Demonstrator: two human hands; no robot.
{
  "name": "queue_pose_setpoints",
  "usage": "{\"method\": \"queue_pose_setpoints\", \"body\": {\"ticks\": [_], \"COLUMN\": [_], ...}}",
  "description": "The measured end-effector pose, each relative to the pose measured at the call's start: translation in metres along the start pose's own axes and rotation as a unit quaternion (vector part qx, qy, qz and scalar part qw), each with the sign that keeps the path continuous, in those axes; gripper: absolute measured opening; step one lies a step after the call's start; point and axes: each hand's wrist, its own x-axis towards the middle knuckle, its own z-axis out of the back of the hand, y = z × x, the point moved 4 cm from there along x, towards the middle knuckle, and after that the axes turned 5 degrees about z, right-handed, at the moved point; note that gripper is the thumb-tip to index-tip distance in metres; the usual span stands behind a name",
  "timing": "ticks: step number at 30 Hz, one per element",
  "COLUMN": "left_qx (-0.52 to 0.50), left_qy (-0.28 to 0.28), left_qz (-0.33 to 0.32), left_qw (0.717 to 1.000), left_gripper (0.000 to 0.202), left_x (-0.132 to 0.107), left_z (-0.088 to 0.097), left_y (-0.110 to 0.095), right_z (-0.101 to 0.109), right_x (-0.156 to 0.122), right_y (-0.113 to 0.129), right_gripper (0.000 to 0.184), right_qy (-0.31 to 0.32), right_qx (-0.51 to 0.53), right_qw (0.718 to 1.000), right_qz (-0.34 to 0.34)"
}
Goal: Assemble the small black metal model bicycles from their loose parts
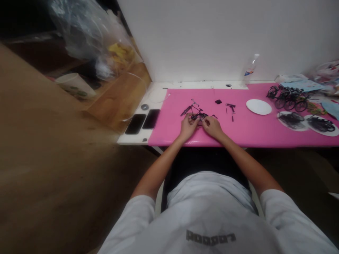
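A small black model bicycle [196, 110] is tilted over the pink table cover, its front wheel and handlebar pointing away to the upper left. My left hand [188, 125] is closed on the near part of the bicycle, thumb and fingers around its rear wheel area. Close beside it, my right hand [212, 126] pinches at the same rear wheel area; whether a small part sits between those fingertips is too small to tell. To the right of my hands lie a small black screwdriver-like tool [231, 105], a short dark piece [232, 116] and a black square piece [218, 101].
Two dark phones [135, 124] lie on the white table strip at left. An empty-looking white plate [259, 107], finished-looking model bicycles [288, 98] and plates of black parts [321, 125] stand at right. A clear bottle [251, 68] is by the wall.
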Motion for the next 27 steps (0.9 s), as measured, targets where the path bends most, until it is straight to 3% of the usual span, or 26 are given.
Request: {"method": "queue_pose_setpoints", "body": {"ticks": [4,19,27], "left_qx": [-0.007,0.052,0.012], "left_qy": [0.003,0.018,0.019], "left_qz": [-0.002,-0.030,-0.020], "left_qw": [1.000,0.998,1.000], "left_gripper": [0.041,0.040,0.038], "left_x": [0.0007,-0.0020,-0.0014], "left_z": [0.0002,-0.0007,-0.0009], "left_y": [0.0023,-0.0055,-0.0032], "right_z": [0.0024,0.0043,0.0044], "right_x": [-0.0010,0.0001,-0.0001], "right_y": [0.0050,0.0080,0.0066], "right_gripper": [0.015,0.041,0.032], "right_qy": [0.012,0.043,0.033], "right_qx": [0.006,-0.043,-0.038], "right_qw": [1.000,0.998,0.998], "right_qz": [-0.013,-0.026,-0.036]}}
